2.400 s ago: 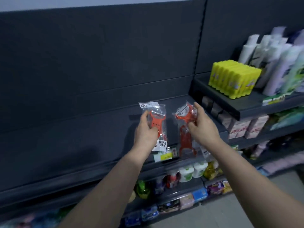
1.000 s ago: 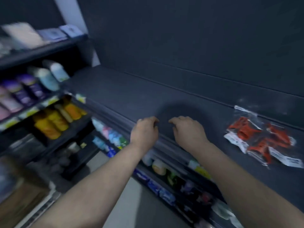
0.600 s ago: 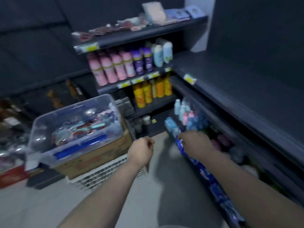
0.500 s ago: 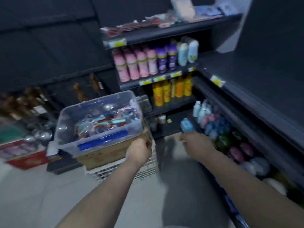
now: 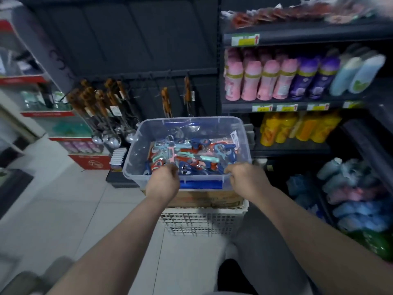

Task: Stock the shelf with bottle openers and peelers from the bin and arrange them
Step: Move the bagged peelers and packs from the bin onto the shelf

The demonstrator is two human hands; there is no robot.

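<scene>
A clear plastic bin (image 5: 136, 137) with a blue latch stands in front of me on a cardboard box (image 5: 208, 198). It holds several bagged bottle openers and peelers (image 5: 191, 156) in blue, red and mint. My left hand (image 5: 162, 183) is at the bin's near rim, fingers curled down over the edge by the packets. At the same rim, further right, my right hand (image 5: 247, 180) has its fingertips at the edge. Neither hand visibly holds anything. The shelf being stocked is out of view.
The box rests on a white lattice crate (image 5: 200, 222) on the tiled floor. Ladles (image 5: 106, 120) hang on hooks behind the bin. Shelves at right carry pink bottles (image 5: 255, 79) and yellow bottles (image 5: 297, 128). A dark shelf edge (image 5: 365, 143) juts in at far right.
I have turned left from the shelf, where the two orange packets were left, to face the bin. Both empty hands came down and forward to its near rim.
</scene>
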